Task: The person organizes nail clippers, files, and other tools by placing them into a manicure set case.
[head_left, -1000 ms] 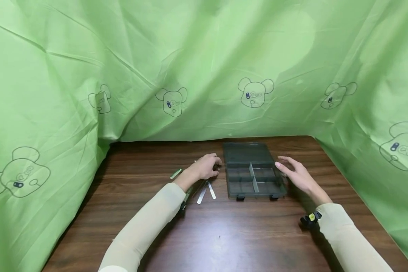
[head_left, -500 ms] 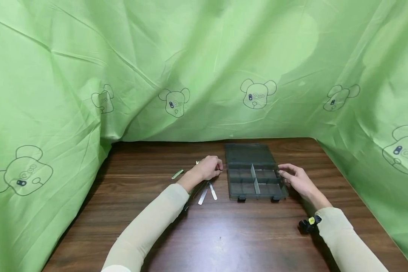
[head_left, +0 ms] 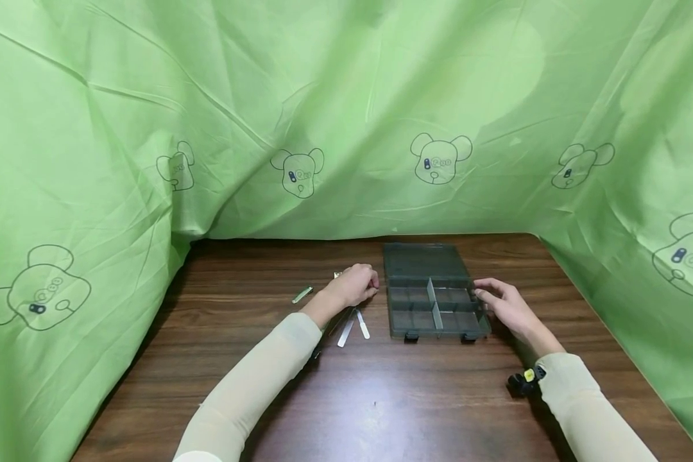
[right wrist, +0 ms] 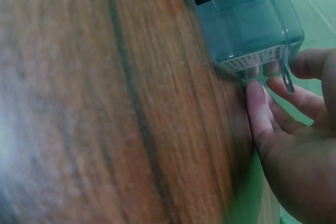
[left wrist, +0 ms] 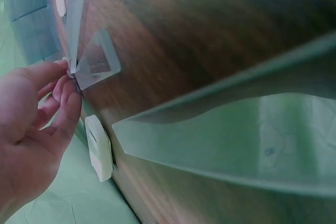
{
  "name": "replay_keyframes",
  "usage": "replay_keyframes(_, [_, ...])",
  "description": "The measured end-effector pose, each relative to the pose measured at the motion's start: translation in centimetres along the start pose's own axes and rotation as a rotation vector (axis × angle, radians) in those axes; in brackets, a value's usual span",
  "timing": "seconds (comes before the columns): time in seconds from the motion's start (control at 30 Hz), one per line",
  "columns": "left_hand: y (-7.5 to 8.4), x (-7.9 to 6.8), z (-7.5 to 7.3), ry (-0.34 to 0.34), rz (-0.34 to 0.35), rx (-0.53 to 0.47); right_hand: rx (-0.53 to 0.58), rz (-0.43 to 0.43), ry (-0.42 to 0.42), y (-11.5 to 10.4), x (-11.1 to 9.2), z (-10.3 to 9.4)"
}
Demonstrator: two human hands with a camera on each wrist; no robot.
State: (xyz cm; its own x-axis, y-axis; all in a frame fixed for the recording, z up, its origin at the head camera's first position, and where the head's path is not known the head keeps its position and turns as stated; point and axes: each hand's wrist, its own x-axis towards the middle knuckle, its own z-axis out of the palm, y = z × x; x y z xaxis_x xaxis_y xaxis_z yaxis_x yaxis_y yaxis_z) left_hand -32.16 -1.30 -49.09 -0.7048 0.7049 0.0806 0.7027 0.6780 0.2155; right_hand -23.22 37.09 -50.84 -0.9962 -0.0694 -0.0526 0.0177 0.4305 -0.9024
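My left hand (head_left: 355, 285) is low over the table at the left of a dark see-through compartment box (head_left: 436, 324). In the left wrist view its curled thumb and fingers (left wrist: 62, 67) pinch what looks like a small shiny thing, mostly hidden by the fingertips. Close by are two thin metal strips (head_left: 344, 333), a flat triangular piece (left wrist: 111, 56) with a see-through middle, and a pale clipper-like piece (left wrist: 100, 148). At the box's right side, my right hand (head_left: 505, 305) grips a hanging tab (right wrist: 287, 74) between thumb and fingers. The box's lid (head_left: 418, 260) lies folded back.
A small green and silver piece (head_left: 302, 295) lies left of the left hand. Green cloth (head_left: 352, 115) walls in the brown wooden table (head_left: 416, 398) at the back and sides. A large shiny flat piece (left wrist: 226, 140) fills the near left wrist view.
My left hand's fingers have drawn together near the same spot. The right hand's fingers have come down from the box's edge onto its right side.
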Motion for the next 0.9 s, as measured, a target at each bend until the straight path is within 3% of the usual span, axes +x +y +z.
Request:
replay_keyframes(0.57, [-0.44,-0.16,0.10,-0.015,-0.055,-0.129,0.013,0.000,-0.002,-0.31,-0.13,0.01])
replay_keyframes(0.9, [-0.48,-0.35,0.01,-0.019,-0.018,-0.144,0.013,0.002,0.001,0.04,0.00,0.04])
